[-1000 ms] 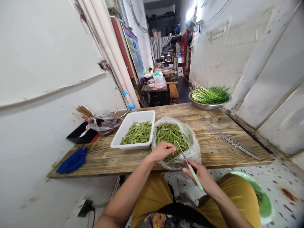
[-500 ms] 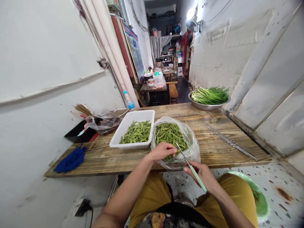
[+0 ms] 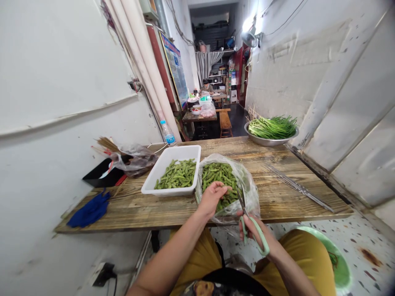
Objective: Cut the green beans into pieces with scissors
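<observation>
My right hand (image 3: 254,228) grips a pair of scissors (image 3: 263,242) with pale green handles. Their blades are spread apart and point away from me over the front right of a clear plastic bag (image 3: 251,193). The bag lies open and is full of green edamame pods (image 3: 216,174). Above its near side is my left hand (image 3: 212,198), thumb and fingers pinched on what looks like an edamame pod, hard to tell from the pile behind. To the left of the bag stands a white plastic tub (image 3: 148,187) with more edamame pods (image 3: 179,172) in it.
Metal skewers (image 3: 299,187) lie on the wooden table (image 3: 129,211) at right, behind them a metal bowl (image 3: 271,142) of green stalks. At left are a blue cloth (image 3: 89,209), a black box (image 3: 95,176) and a water bottle (image 3: 168,133). A green basin (image 3: 342,267) sits on the floor.
The scissors have opened and turned, so both handle loops now show. My left hand has moved slightly up and away from the blades. The bag and tub stay in place.
</observation>
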The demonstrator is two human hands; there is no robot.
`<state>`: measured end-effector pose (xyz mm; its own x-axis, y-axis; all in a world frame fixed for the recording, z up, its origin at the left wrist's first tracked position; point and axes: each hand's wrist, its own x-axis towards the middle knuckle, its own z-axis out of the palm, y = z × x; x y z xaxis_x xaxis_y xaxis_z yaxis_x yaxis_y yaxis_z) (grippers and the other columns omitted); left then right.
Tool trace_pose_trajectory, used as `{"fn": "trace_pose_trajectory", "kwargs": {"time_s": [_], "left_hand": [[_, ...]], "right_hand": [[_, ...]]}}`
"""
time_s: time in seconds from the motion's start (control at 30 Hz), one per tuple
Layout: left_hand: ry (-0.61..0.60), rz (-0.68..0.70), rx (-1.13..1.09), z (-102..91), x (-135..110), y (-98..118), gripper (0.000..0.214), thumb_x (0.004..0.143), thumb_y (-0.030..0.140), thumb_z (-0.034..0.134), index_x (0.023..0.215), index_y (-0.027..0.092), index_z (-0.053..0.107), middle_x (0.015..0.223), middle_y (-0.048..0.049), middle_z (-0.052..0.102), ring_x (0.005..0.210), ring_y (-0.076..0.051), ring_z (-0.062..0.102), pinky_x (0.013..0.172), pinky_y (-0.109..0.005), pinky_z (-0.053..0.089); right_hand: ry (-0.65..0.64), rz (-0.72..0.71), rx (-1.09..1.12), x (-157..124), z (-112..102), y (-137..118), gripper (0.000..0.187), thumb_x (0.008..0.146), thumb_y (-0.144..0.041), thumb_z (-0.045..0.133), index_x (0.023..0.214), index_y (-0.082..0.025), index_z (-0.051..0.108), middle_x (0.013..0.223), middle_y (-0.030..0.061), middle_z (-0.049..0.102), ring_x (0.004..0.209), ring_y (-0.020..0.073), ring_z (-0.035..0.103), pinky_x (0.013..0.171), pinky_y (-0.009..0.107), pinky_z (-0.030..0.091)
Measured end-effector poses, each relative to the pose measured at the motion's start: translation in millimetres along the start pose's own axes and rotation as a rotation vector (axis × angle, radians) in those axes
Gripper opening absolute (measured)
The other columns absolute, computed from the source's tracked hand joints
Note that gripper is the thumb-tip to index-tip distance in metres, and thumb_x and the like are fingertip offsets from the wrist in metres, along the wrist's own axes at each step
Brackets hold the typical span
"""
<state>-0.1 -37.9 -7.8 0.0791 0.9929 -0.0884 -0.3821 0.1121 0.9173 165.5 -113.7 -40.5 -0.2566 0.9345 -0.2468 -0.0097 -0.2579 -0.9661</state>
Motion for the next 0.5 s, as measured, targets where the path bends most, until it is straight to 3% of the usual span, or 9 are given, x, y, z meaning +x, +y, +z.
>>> {"fn": "trace_pose_trajectory", "kwargs": {"time_s": [0.17,0.5], "left_hand": [[0.136,-0.028,-0.076,4.3,-1.1,-9.7,0.041,0.053,0.03,0.079,0.076,0.015,0.05,0.06,0.0043,0.06,0.055,-0.007,0.057,0.055,-0.019,0.042],[0.229,0.002,-0.062,9.9,-10.0,-18.5,0.038,0.054,0.032,0.079,0.067,0.015,0.047,0.054,0.0018,0.062,0.053,-0.011,0.062,0.057,-0.025,0.05]], "right_hand": [[-0.023,0.012,0.073,1.2,10.6,-4.8,0.04,0.08,-0.058,0.048,0.075,-0.019,0.052,0.063,-0.0025,0.049,0.05,0.0114,0.049,0.045,0.024,0.043],[-0.02,-0.048,-0.034,7.4,8.6,-6.2,0.043,0.081,-0.056,0.049,0.099,-0.017,0.054,0.061,-0.0042,0.046,0.051,0.0114,0.047,0.046,0.023,0.043]]}}
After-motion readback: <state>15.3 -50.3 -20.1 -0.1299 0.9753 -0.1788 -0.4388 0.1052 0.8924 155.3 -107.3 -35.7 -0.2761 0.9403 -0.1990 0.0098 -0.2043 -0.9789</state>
